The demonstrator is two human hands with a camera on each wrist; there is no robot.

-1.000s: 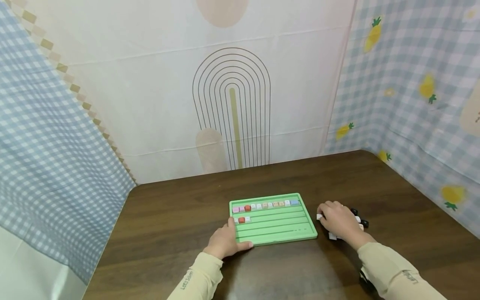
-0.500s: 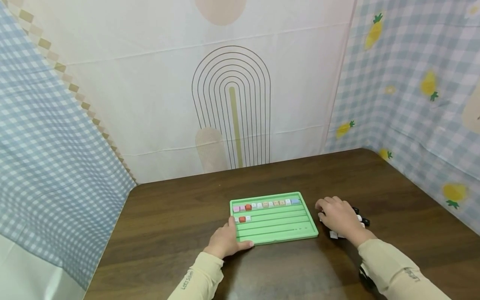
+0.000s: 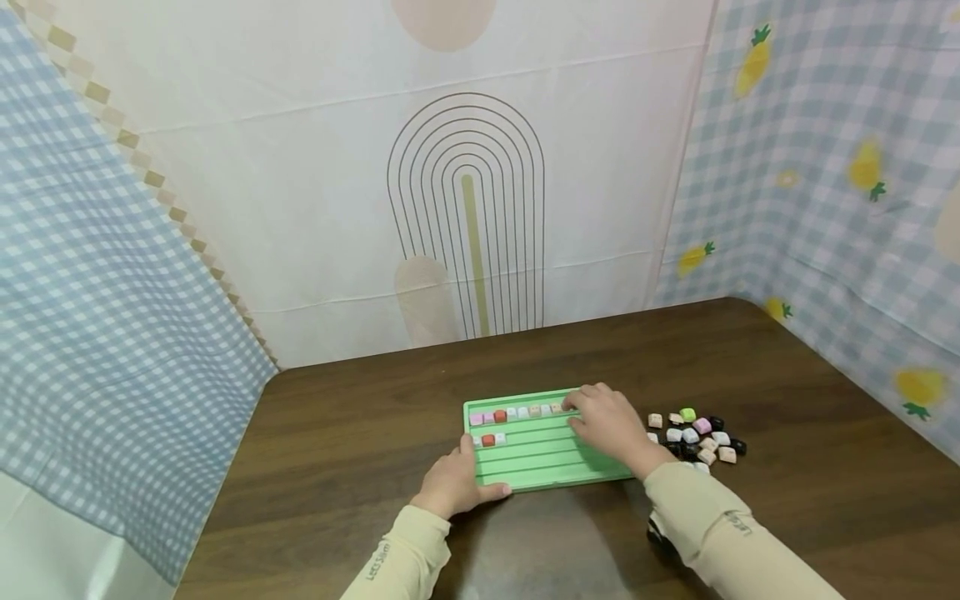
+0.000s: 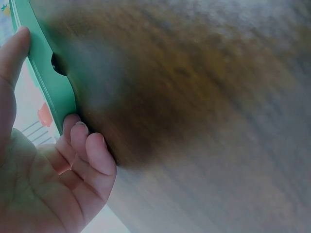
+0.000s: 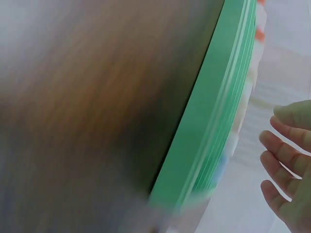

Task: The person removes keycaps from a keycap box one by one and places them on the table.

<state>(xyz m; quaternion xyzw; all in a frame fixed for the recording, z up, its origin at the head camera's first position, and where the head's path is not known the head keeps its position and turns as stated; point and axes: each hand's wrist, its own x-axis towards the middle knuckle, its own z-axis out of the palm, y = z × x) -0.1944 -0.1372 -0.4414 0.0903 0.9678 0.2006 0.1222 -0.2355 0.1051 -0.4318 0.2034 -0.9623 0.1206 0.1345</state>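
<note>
A green tray [image 3: 525,475] with ridged rows lies on the table; small keycaps fill much of its top row, and a red keycap [image 3: 488,440] sits between pale ones in the second row. My left hand [image 3: 450,483] grips the tray's near left corner, its curled fingers [image 4: 99,150] against the edge. Above the tray's right part, my right hand [image 3: 609,425] reaches to the top row and covers its right end. In the right wrist view its thumb and index fingertips [image 5: 286,115] come together; whether a keycap is between them is hidden.
Right of the tray lies a loose pile of keycaps, black, white, beige, with a pink keycap [image 3: 702,426] and a lime green keycap [image 3: 687,414]. The brown table [image 3: 360,433] ends at the back against a hanging cloth [image 3: 322,208].
My right hand has moved left from the keycap pile to over the tray's top row, uncovering the pile. The left hand stays at the tray's corner.
</note>
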